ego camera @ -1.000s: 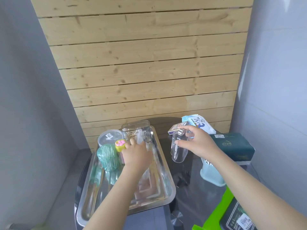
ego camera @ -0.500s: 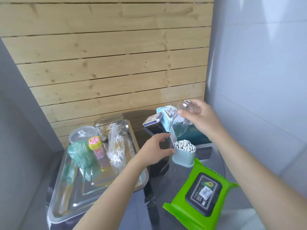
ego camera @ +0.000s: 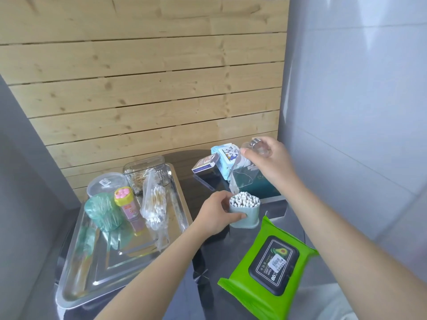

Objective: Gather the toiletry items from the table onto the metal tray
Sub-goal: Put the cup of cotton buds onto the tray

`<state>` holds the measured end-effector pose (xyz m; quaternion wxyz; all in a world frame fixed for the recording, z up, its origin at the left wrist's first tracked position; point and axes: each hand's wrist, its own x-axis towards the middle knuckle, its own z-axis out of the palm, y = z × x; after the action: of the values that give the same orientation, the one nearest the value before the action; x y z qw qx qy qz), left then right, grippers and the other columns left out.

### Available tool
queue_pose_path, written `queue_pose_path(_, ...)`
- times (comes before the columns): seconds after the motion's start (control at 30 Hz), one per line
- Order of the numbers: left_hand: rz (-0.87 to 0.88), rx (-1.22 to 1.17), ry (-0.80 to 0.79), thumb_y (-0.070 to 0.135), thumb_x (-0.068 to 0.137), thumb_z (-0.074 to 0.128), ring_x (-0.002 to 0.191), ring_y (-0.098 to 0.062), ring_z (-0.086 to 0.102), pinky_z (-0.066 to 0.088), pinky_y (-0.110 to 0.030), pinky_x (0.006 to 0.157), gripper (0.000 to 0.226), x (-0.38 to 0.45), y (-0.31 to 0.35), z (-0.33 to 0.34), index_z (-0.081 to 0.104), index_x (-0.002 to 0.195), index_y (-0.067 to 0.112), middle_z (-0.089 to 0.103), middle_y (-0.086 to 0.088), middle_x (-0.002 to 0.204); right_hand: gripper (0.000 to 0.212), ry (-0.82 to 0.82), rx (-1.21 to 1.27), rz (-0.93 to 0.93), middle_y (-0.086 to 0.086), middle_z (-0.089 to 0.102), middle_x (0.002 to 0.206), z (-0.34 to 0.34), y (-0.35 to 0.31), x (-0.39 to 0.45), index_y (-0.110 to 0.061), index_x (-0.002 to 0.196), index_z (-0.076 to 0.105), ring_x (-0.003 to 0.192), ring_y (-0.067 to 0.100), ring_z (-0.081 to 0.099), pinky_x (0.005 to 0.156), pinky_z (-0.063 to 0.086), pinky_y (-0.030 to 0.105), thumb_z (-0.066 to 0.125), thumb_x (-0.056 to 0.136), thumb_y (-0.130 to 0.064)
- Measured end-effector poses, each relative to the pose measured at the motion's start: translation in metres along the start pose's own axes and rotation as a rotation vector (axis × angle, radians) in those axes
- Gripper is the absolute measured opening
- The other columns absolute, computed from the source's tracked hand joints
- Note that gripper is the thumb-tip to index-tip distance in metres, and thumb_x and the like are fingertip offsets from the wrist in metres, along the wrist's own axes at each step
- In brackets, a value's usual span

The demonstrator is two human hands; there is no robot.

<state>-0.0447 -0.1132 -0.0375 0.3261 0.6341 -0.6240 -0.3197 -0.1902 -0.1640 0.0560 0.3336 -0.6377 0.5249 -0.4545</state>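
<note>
1. Nearest, the green wipes pack [ego camera: 269,265] lies flat on the dark table [ego camera: 215,294] at near right, well apart from the metal tray [ego camera: 76,294]; it is not yet gathered.
2. Just beyond it, the cotton swab cup [ego camera: 245,212] stands upright on the table, full of white-tipped swabs and uncovered. The left hand [ego camera: 216,214] wraps its fingers around the cup's left side, thumb across the front, so the cup is held but, by my reading, not lifted.
3. Left of that, the tray already carries a teal ribbed container [ego camera: 102,211], a yellow bottle with a pink cap [ego camera: 127,203], a clear bag of swabs [ego camera: 154,202], a round lidded tub [ego camera: 106,184] and a clear box of swabs [ego camera: 144,172] at its far end. The near half of the tray is bare metal.
4. Farther right, the right hand [ego camera: 270,162] pinches the top of a clear cover [ego camera: 240,172], held tilted above the cup with its lower edge close to the swabs.
5. Farthest, a small printed box [ego camera: 205,163], a pale blue packet [ego camera: 227,155] and a dark teal tissue box [ego camera: 254,183] sit on the table, ungathered.
6. Roughly half the items seem placed; the cup likely goes next once covered.
</note>
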Motion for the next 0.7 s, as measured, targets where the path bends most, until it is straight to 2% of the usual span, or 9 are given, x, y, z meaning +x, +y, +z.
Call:
queue_pose_path(0.07, -0.015, -0.045, 0.05, 0.028, 0.066, 0.082, 0.096, -0.022, 0.065, 0.054, -0.039, 0.086, 0.039, -0.006, -0.005, -0.009, 0.063, 0.099, 0.021, 0.065, -0.008, 0.109, 0.058, -0.004, 0.037, -0.004, 0.003, 0.062, 0.116, 0.004, -0.004, -0.003, -0.021, 0.11, 0.062, 0.104, 0.016, 0.06, 0.084, 0.051, 0.031, 0.065, 0.063, -0.055)
queue_pose_path(0.17, -0.021, -0.158, 0.116, 0.027, 0.069, 0.08, 0.097, -0.019, 0.065, 0.057, -0.036, 0.08, 0.033, -0.019, -0.008, -0.033, 0.052, 0.088, 0.028, 0.061, -0.01, 0.112, 0.042, -0.011, 0.067, -0.026, 0.002, 0.063, 0.113, 0.012, -0.008, -0.007, -0.02, 0.099, 0.063, 0.103, 0.015, 0.059, 0.066, 0.039, 0.018, 0.066, 0.072, -0.052)
queue_pose_path(0.3, -0.064, -0.189, 0.179, 0.032, 0.075, 0.074, 0.1, -0.026, 0.063, 0.055, -0.045, 0.086, 0.039, -0.042, -0.013, -0.061, 0.045, 0.1, 0.027, 0.062, -0.004, 0.109, 0.04, -0.017, 0.106, -0.054, 0.004, 0.062, 0.11, 0.032, -0.013, -0.012, -0.024, 0.094, 0.058, 0.103, 0.02, 0.059, 0.064, 0.037, 0.019, 0.064, 0.074, -0.058)
queue_pose_path(0.33, -0.064, -0.179, 0.219, 0.033, 0.075, 0.075, 0.101, -0.024, 0.061, 0.054, -0.042, 0.085, 0.042, -0.045, -0.015, -0.065, 0.045, 0.104, 0.026, 0.061, -0.001, 0.107, 0.038, -0.026, 0.113, -0.062, 0.006, 0.062, 0.108, 0.038, -0.015, -0.013, -0.026, 0.088, 0.056, 0.101, 0.021, 0.06, 0.062, 0.037, 0.021, 0.063, 0.073, -0.059)
queue_pose_path(0.4, -0.048, -0.137, 0.31, 0.029, 0.078, 0.075, 0.098, -0.009, 0.055, 0.047, -0.021, 0.08, 0.041, -0.051, -0.02, -0.072, 0.045, 0.107, 0.028, 0.055, 0.015, 0.101, 0.035, -0.055, 0.121, -0.065, 0.004, 0.062, 0.108, 0.052, -0.017, -0.016, -0.025, 0.087, 0.055, 0.096, 0.019, 0.059, 0.061, 0.037, 0.021, 0.064, 0.075, -0.057)
queue_pose_path(0.47, -0.01, -0.099, 0.372, 0.027, 0.079, 0.074, 0.095, 0.006, 0.049, 0.039, -0.01, 0.077, 0.038, -0.054, -0.021, -0.077, 0.045, 0.101, 0.039, 0.051, 0.025, 0.099, 0.037, -0.071, 0.15, -0.045, 0.002, 0.061, 0.11, 0.064, -0.017, -0.019, -0.021, 0.091, 0.059, 0.095, 0.014, 0.058, 0.063, 0.037, 0.02, 0.064, 0.077, -0.056)
queue_pose_path(0.57, 0.004, -0.105, 0.423, 0.027, 0.077, 0.075, 0.1, 0.003, 0.053, 0.045, -0.017, 0.084, 0.042, -0.057, -0.025, -0.084, 0.046, 0.092, 0.054, 0.056, 0.012, 0.108, 0.047, -0.098, 0.181, -0.025, -0.002, 0.063, 0.109, 0.078, -0.015, -0.022, -0.025, 0.093, 0.062, 0.1, 0.014, 0.061, 0.071, 0.041, 0.024, 0.058, 0.071, -0.067)
queue_pose_path(0.63, -0.007, -0.103, 0.429, 0.029, 0.077, 0.075, 0.101, -0.001, 0.054, 0.046, -0.022, 0.087, 0.044, -0.058, -0.029, -0.088, 0.046, 0.096, 0.056, 0.055, 0.007, 0.11, 0.051, -0.096, 0.189, -0.002, -0.002, 0.065, 0.109, 0.085, -0.013, -0.021, -0.027, 0.095, 0.062, 0.102, 0.014, 0.062, 0.079, 0.05, 0.031, 0.054, 0.069, -0.07)
queue_pose_path(0.7, -0.009, -0.119, 0.417, 0.027, 0.077, 0.074, 0.097, 0.004, 0.054, 0.048, -0.019, 0.085, 0.043, -0.059, -0.031, -0.092, 0.047, 0.101, 0.052, 0.051, 0.004, 0.11, 0.054, -0.08, 0.223, 0.038, 0.0, 0.064, 0.112, 0.089, -0.014, -0.019, -0.024, 0.099, 0.06, 0.103, 0.016, 0.062, 0.087, 0.054, 0.043, 0.053, 0.07, -0.07)
